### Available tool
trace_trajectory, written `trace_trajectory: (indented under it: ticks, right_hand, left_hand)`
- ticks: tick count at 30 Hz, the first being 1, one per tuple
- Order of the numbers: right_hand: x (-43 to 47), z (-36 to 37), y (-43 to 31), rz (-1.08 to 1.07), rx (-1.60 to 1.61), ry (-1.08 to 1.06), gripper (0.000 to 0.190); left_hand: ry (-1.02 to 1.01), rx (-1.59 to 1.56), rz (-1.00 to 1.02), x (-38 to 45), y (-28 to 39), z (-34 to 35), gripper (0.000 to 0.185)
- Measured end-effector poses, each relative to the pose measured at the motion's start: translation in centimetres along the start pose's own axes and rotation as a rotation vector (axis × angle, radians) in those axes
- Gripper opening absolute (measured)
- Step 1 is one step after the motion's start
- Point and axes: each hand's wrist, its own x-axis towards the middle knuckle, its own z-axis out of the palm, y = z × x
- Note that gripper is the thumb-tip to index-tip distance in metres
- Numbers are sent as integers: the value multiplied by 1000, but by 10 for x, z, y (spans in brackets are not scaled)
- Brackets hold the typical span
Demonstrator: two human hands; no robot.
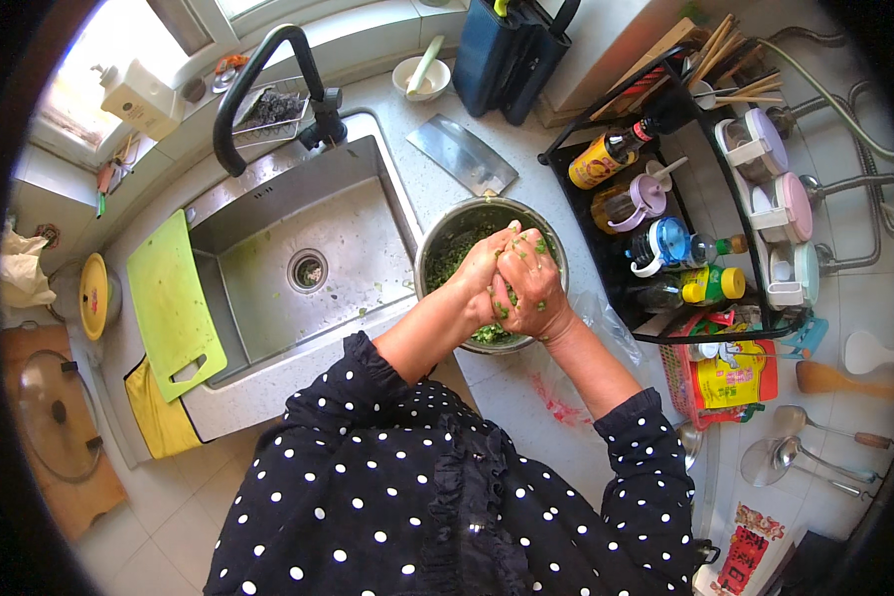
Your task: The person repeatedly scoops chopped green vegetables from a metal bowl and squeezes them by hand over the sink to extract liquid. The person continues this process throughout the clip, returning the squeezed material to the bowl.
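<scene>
A steel pot [556,223] stands on the counter just right of the sink, with chopped green leaves [453,252] inside. Over it, my left hand [484,267] and my right hand [530,287] are pressed together, fingers closed around chopped greens, bits of which cling to the skin. How much lies between the palms is hidden. Beyond the pot's far rim a cleaver blade [462,155] lies flat on the counter, its handle end out of sight near the pot.
The steel sink [328,238] with a black faucet [227,112] is at the left, a green cutting board [173,298] over its left edge. A black rack [603,283] of bottles stands right. A white bowl [438,78] and knife block [484,59] are behind; a plastic bag [603,328] lies beside the pot.
</scene>
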Motion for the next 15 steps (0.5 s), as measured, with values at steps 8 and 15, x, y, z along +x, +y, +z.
trace_trajectory:
  ticks: [8,15]
  right_hand:
    - [-3,16,9,53,-46,2,15]
    - [-3,26,13,143,-33,8,20]
  left_hand:
    - [18,-6,36,14,5,-20,21]
    - [-22,-16,15,29,5,-40,22]
